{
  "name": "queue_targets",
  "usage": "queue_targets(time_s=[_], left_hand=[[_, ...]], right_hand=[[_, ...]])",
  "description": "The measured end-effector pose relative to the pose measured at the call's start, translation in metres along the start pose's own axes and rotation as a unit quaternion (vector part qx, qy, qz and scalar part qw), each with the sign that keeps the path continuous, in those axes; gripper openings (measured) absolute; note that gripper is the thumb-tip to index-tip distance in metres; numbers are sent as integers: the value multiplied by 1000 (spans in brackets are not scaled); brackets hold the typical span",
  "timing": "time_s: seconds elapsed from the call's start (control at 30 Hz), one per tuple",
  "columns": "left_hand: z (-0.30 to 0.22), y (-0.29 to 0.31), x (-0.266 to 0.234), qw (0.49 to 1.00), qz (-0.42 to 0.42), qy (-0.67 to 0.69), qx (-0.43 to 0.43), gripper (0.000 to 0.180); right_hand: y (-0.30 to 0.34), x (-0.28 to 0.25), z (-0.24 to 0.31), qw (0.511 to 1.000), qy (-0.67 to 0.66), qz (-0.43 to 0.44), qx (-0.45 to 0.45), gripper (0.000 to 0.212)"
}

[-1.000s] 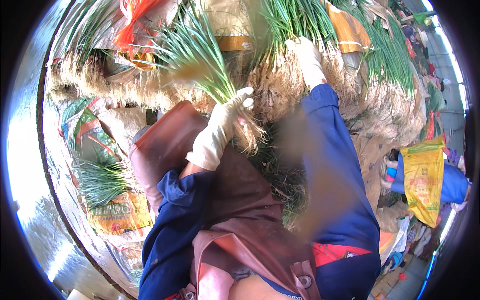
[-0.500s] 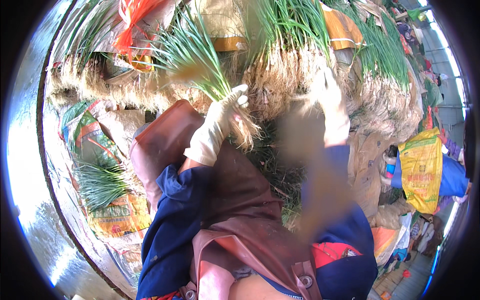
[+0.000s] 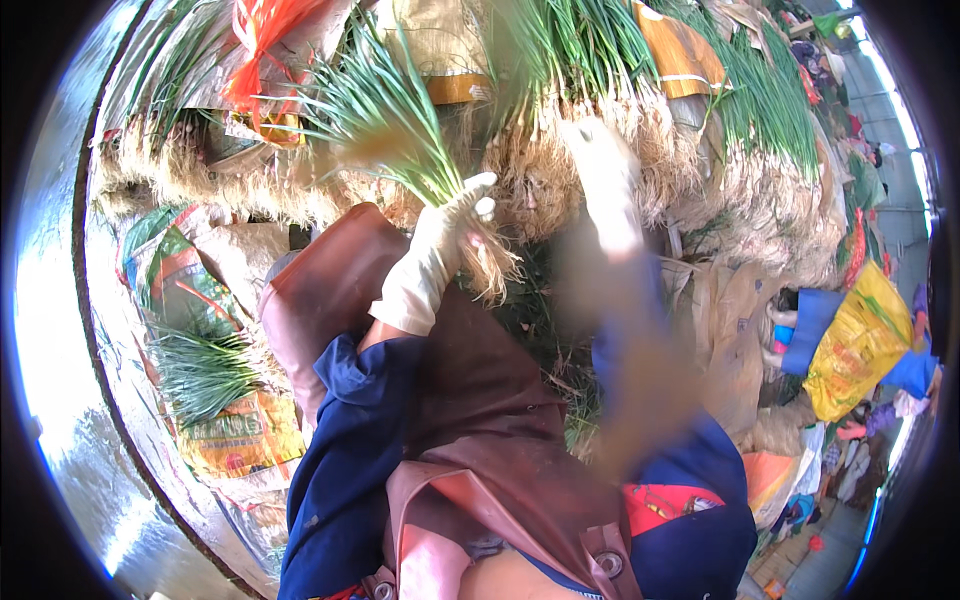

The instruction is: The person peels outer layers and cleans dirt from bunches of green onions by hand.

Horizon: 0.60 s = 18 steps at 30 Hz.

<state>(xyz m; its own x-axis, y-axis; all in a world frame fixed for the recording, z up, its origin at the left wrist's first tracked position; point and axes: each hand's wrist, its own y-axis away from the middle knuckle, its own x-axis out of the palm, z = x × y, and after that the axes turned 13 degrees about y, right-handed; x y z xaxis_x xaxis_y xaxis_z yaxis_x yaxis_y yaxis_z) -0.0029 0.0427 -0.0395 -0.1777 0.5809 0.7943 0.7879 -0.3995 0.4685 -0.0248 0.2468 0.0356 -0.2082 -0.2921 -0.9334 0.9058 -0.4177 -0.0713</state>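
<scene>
My left hand [image 3: 440, 240], in a pale glove, is closed round a bunch of spring onions [image 3: 415, 140]. Their green leaves point up and away to the left, and the stringy roots hang below my fist. My right hand [image 3: 606, 170], gloved too, lies over the bulb and root ends of a large pile of spring onions [image 3: 580, 50] at the far middle. Its fingers bend down among the pale stems, so whether they grip any is hidden. A brownish blur covers part of my right forearm.
More spring onions lie in heaps at the far right [image 3: 765, 110] and left [image 3: 215, 370]. A red plastic tie [image 3: 262, 50] hangs at the far left. My brown apron [image 3: 480, 370] covers my lap. Off right, a person holds a yellow sack [image 3: 858, 345].
My right hand has moved left across the root ends of the pile, its fingers now bent down. The left hand has stayed nearly still with its bunch. At the right the yellow sack has tilted.
</scene>
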Motion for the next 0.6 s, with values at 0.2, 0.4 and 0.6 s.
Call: queue_targets(time_s=[0.2, 0.4, 0.6], left_hand=[[3, -6, 15, 998, 28, -27, -42, 34], [14, -6, 6, 993, 49, -102, -41, 36], [14, 4, 30, 982, 21, -177, -61, 22]], right_hand=[[-56, -6, -5, 979, 193, 44, -41, 21], [69, 14, -2, 981, -51, 33, -186, 13], [62, 16, -13, 989, -86, 32, -114, 12]])
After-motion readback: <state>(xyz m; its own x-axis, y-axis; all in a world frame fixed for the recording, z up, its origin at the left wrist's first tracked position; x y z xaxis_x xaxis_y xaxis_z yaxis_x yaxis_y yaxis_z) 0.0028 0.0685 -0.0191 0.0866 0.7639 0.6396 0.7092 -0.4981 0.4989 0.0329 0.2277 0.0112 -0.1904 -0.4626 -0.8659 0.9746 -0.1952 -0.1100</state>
